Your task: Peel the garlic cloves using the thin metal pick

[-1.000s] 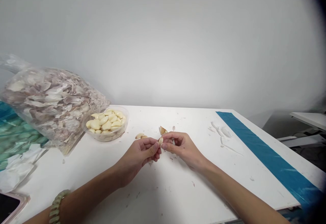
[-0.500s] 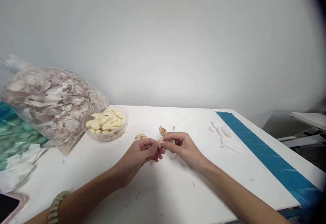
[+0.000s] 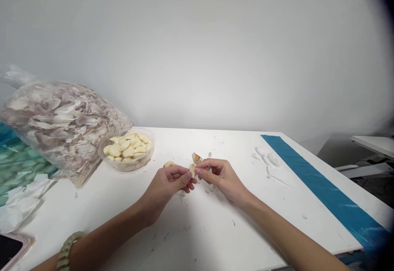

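Observation:
A garlic clove point(image 3: 192, 169) sits pinched between my two hands just above the white table point(image 3: 240, 205). My left hand point(image 3: 168, 184) is closed, thumb and fingers pressed on the clove's left side. From the right, my right hand point(image 3: 219, 176) grips the same clove with curled fingers. A piece of garlic skin point(image 3: 196, 157) and two loose cloves point(image 3: 168, 164) lie on the table just behind my hands. A clear plastic bowl point(image 3: 106, 158) of peeled cloves stands to the back left.
A big clear bag of garlic skins point(image 3: 58, 123) lies at the far left beside the bowl. Blue tape point(image 3: 323, 193) runs along the table's right side, with white skin scraps point(image 3: 271, 162) near it. Crumpled white paper point(image 3: 18, 201) and a pink-edged phone point(image 3: 12, 248) sit lower left.
Both hands have shifted slightly back and turned the clove between the fingertips. Everything else on the table is as before.

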`<control>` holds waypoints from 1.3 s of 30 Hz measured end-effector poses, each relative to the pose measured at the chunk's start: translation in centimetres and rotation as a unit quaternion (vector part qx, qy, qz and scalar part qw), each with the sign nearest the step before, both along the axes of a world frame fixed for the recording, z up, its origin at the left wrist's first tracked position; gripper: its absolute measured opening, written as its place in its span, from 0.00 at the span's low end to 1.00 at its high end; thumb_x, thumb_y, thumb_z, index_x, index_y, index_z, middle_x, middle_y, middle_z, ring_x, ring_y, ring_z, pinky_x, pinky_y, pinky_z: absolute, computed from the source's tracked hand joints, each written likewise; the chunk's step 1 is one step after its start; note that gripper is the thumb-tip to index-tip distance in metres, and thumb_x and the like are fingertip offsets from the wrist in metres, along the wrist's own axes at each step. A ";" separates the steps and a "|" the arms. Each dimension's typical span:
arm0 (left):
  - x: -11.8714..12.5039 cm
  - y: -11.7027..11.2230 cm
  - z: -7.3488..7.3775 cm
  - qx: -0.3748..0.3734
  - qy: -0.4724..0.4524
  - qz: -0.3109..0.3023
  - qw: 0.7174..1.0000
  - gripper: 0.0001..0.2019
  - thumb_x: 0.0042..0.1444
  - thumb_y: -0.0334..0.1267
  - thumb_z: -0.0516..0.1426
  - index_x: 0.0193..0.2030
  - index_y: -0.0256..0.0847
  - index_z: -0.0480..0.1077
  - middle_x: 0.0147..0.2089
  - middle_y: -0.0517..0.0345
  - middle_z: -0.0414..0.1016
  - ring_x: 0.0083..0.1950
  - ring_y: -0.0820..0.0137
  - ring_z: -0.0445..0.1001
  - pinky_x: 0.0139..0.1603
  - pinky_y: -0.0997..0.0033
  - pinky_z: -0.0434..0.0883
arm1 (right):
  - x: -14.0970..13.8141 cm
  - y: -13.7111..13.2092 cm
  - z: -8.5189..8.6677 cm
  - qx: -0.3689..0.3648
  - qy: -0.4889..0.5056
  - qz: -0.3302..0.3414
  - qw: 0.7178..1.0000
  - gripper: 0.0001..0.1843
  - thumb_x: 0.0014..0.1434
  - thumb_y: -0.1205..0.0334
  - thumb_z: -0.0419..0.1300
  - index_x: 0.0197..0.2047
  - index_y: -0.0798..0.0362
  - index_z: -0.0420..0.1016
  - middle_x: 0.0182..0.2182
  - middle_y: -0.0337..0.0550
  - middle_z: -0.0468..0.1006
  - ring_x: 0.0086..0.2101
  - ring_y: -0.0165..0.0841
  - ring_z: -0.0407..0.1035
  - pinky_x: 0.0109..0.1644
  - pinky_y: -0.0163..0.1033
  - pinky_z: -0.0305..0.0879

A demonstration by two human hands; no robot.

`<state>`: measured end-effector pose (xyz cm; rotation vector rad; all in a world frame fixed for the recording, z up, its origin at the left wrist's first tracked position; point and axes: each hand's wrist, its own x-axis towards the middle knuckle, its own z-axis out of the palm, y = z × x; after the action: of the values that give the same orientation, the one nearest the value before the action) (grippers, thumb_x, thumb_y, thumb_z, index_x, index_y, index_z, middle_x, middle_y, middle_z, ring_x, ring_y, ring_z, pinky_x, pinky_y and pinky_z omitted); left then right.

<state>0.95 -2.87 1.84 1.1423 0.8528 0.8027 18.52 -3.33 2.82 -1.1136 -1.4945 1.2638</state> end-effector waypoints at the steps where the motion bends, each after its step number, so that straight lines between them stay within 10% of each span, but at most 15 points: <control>1: 0.0 0.0 0.0 0.001 0.001 -0.003 1.000 0.14 0.52 0.47 0.59 0.33 0.37 0.75 0.31 0.56 0.70 0.33 0.73 0.66 0.38 0.71 0.64 | 0.0 0.0 0.0 0.002 0.005 0.001 1.000 0.13 0.51 0.51 0.64 0.31 0.52 0.78 0.20 0.36 0.69 0.23 0.26 0.57 0.28 0.37 0.54; 19: 0.3 -0.2 0.0 0.058 0.045 0.021 0.997 0.11 0.50 0.44 0.61 0.33 0.39 0.76 0.28 0.57 0.73 0.31 0.72 0.68 0.34 0.73 0.66 | -0.2 -0.3 0.5 -0.006 0.030 0.089 0.996 0.12 0.56 0.51 0.60 0.33 0.51 0.77 0.26 0.38 0.72 0.27 0.28 0.62 0.34 0.40 0.59; 28: 0.1 -0.6 0.1 0.319 0.175 0.176 0.915 0.05 0.46 0.39 0.63 0.30 0.42 0.76 0.29 0.56 0.78 0.31 0.68 0.74 0.35 0.70 0.70 | 0.0 -0.1 -0.1 -0.011 0.044 0.067 0.997 0.15 0.56 0.51 0.60 0.41 0.53 0.77 0.26 0.39 0.73 0.20 0.23 0.55 0.25 0.34 0.52; 39: 0.4 -0.5 0.4 0.096 0.065 0.086 0.990 0.11 0.48 0.40 0.62 0.38 0.39 0.77 0.39 0.52 0.78 0.40 0.65 0.74 0.41 0.70 0.70 | 0.1 0.0 -0.4 0.026 0.008 0.029 0.999 0.13 0.55 0.53 0.61 0.40 0.51 0.77 0.22 0.35 0.69 0.21 0.25 0.57 0.25 0.34 0.54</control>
<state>1.33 -3.42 2.28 1.3146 1.0078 0.9768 18.64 -3.34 2.45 -1.0309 -1.5475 1.2635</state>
